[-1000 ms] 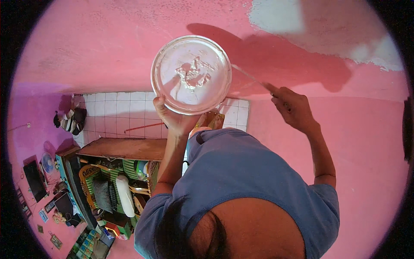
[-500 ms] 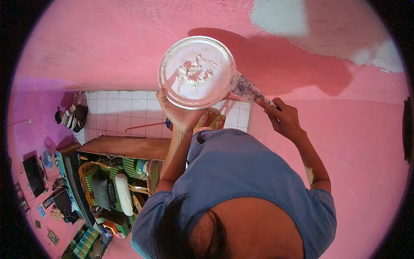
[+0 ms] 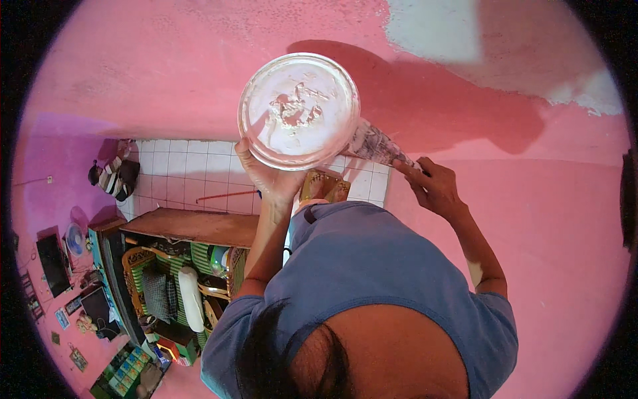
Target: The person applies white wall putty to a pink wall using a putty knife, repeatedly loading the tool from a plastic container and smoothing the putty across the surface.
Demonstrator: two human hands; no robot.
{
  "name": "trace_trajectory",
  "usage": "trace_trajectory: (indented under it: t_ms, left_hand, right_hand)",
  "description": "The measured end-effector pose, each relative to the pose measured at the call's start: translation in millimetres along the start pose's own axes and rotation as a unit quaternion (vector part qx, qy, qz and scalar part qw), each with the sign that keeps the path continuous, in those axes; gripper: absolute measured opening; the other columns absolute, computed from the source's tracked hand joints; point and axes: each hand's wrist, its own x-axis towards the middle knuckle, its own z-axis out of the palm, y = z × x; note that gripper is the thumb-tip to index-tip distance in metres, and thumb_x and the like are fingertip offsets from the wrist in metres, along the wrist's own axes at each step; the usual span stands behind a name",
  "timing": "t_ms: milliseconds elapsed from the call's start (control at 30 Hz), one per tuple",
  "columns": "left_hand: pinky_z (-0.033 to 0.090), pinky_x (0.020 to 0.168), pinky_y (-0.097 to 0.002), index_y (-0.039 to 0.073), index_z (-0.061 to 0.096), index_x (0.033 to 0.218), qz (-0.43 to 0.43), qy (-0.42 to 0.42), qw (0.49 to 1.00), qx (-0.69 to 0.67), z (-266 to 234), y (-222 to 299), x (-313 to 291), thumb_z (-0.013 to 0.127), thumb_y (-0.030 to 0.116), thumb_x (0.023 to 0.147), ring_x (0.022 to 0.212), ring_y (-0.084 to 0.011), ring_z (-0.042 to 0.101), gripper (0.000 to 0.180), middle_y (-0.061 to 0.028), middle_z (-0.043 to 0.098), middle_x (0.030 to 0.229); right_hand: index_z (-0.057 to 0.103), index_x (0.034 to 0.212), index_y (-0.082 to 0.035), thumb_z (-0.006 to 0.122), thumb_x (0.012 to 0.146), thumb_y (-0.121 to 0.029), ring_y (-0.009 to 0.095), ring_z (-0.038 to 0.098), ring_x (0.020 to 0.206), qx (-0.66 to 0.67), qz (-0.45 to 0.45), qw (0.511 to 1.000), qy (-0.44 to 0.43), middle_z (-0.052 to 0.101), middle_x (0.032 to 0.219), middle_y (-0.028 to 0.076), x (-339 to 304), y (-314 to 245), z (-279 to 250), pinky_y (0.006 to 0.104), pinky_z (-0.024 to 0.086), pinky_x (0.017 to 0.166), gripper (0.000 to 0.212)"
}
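Note:
My left hand (image 3: 271,178) holds up a round white lid (image 3: 325,78) from below, its thumb over the near left rim. Lumps of whitish putty (image 3: 296,110) lie around the lid's middle, with a thinner smear about them. In my right hand (image 3: 435,189) is a putty knife (image 3: 376,145), its handle gripped between thumb and fingers. Pale residue covers the broad blade, whose end meets the lid's right rim; whether it touches or passes under, I cannot tell.
Ahead stands a pink wall (image 3: 159,80) with a whitish patch (image 3: 432,30) at the upper right. Below are my feet on a brown stand (image 3: 342,191) over white floor tiles (image 3: 216,163). A wooden cabinet (image 3: 193,225) and a cushioned bench (image 3: 176,279) stand at lower left.
The lid and my left hand have shifted slightly left. The putty knife and my right hand have moved a little down and left, keeping the blade by the lid's right rim.

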Motion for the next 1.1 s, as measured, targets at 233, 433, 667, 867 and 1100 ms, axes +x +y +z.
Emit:
trace_trajectory:
  t_ms: [233, 433, 667, 867, 1100]
  left_hand:
    - [0.022, 0.108, -0.0623, 0.014, 0.031, 0.143, -0.003, -0.014, 1.000, -0.018, 5.0, -1.4, -2.6, 0.064, 0.040, 0.073, 0.136, -0.0370, 0.023, 0.081, -0.0150, 0.024, 0.148]
    - [0.021, 0.108, -0.0621, 0.015, 0.032, 0.142, -0.062, -0.041, 0.984, -0.162, 11.9, 2.0, -7.0, 0.064, 0.041, 0.073, 0.136, -0.0358, 0.024, 0.081, -0.0140, 0.027, 0.147]
    - [0.018, 0.108, -0.0621, 0.014, 0.033, 0.142, -0.014, 0.032, 0.995, -0.088, 15.8, -2.4, -9.9, 0.063, 0.043, 0.076, 0.136, -0.0342, 0.023, 0.078, -0.0138, 0.027, 0.148]
    - [0.015, 0.108, -0.0632, 0.013, 0.033, 0.142, -0.013, -0.026, 0.995, -0.099, 14.6, -6.0, -7.8, 0.062, 0.041, 0.077, 0.137, -0.0354, 0.022, 0.076, -0.0148, 0.026, 0.149]
    - [0.023, 0.107, -0.0626, 0.014, 0.032, 0.142, -0.021, -0.009, 0.993, -0.112, 14.6, -5.7, -8.0, 0.065, 0.041, 0.072, 0.135, -0.0357, 0.026, 0.082, -0.0148, 0.030, 0.146]
  right_hand:
    - [0.035, 0.142, -0.012, 0.050, 0.094, -0.019, 0.014, 0.049, 0.049, 0.436, 0.131, 0.889, 0.051, 0.053, 0.070, 0.008, -0.6, -8.9, -18.3, 0.0277, 0.043, 0.044, 0.051]
    - [0.032, 0.143, -0.005, 0.040, 0.100, -0.025, 0.008, 0.045, 0.048, 0.691, 0.231, 0.685, 0.006, 0.049, 0.068, 0.003, 8.6, -29.4, -22.9, 0.0246, 0.040, 0.042, 0.048]
    - [0.055, 0.128, -0.014, 0.061, 0.083, -0.003, 0.015, 0.045, 0.049, 0.074, 0.019, 0.993, 0.095, 0.051, 0.070, 0.007, 22.2, -31.4, -2.8, 0.0284, 0.036, 0.042, 0.047]
    - [0.057, 0.126, -0.023, 0.064, 0.081, -0.007, 0.018, 0.048, 0.050, 0.022, 0.053, 0.993, 0.099, 0.051, 0.073, 0.005, -5.8, -7.5, -3.1, 0.0307, 0.039, 0.043, 0.048]
    - [0.057, 0.126, -0.020, 0.064, 0.080, -0.005, 0.018, 0.048, 0.050, 0.040, 0.029, 0.994, 0.100, 0.049, 0.071, 0.006, 5.9, -17.4, -1.3, 0.0315, 0.039, 0.043, 0.049]
